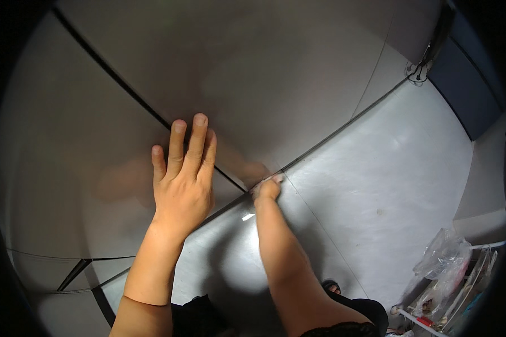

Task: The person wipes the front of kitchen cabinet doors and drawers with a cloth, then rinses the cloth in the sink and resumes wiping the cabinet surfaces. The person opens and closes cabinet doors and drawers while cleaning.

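Observation:
My left hand (pixel 185 174) rests against a glossy grey panel (pixel 253 73), its fingers stretched out beside a dark seam (pixel 118 78) that runs down the surface. Low down, where that seam meets the floor, my right hand (pixel 268 190) reaches to the panel's bottom edge. Its fingers look closed; a small pale bit shows at them, too small to name. Both hands are mirrored faintly in the shiny surface. Close to the right wrist a small white patch (pixel 248 217) shows on the floor; whether it is an object or a glare I cannot tell.
Pale grey floor (pixel 376 208) with thin joint lines stretches to the right. Dark cables (pixel 417 73) hang at the far corner, beside a dark blue panel (pixel 461 84). At the lower right stands a white-framed rack (pixel 421 321) with clear plastic bags (pixel 445 253). My sandalled foot (pixel 333 287) is below.

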{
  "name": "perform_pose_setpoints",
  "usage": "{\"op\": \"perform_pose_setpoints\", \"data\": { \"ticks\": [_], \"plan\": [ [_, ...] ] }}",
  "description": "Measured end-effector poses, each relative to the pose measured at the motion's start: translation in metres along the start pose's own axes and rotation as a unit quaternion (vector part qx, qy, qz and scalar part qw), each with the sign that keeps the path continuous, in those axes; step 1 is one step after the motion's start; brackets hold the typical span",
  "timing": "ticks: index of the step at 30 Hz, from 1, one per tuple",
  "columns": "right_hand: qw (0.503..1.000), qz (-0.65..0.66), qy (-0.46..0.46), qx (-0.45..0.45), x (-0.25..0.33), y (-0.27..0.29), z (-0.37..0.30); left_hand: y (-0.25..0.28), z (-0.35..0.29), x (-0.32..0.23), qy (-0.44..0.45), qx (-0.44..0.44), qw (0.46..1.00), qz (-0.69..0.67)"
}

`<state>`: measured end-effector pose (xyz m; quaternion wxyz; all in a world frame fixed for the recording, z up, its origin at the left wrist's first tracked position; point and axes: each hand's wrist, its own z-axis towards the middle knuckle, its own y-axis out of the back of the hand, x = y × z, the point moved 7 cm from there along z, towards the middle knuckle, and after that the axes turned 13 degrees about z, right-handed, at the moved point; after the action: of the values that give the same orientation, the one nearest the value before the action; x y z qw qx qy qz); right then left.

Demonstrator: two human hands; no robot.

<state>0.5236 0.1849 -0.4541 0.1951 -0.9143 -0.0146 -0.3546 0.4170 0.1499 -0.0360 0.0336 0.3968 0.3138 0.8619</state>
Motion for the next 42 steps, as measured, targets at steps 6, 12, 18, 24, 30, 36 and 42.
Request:
{"op": "perform_pose_setpoints", "data": {
  "ticks": [6,12,18,24,30,36,42],
  "plan": [
    [0.942,0.306,-0.088,0.110,0.066,-0.020,0.003,0.001,-0.005,0.006,0.007,0.051,0.998,-0.023],
    [0.956,0.204,-0.112,0.177,0.044,-0.024,-0.017,0.000,-0.006,0.008,0.005,0.050,0.998,-0.030],
    [0.967,0.153,-0.128,0.159,-0.026,0.003,-0.083,-0.007,-0.007,0.003,0.008,0.042,0.999,-0.017],
    [0.962,0.229,-0.071,0.127,0.115,-0.028,0.043,-0.006,-0.005,0.002,0.035,0.018,0.999,0.008],
    [0.977,0.181,-0.035,0.102,0.082,-0.024,-0.006,-0.007,-0.007,0.000,-0.016,0.032,0.999,0.030],
    [0.969,0.230,-0.033,0.087,0.107,-0.027,0.041,-0.010,-0.010,-0.001,-0.025,0.067,0.997,0.034],
    [0.974,0.185,0.067,0.112,0.259,-0.038,0.229,-0.008,-0.007,-0.002,-0.023,0.080,0.996,0.023]
  ]
}}
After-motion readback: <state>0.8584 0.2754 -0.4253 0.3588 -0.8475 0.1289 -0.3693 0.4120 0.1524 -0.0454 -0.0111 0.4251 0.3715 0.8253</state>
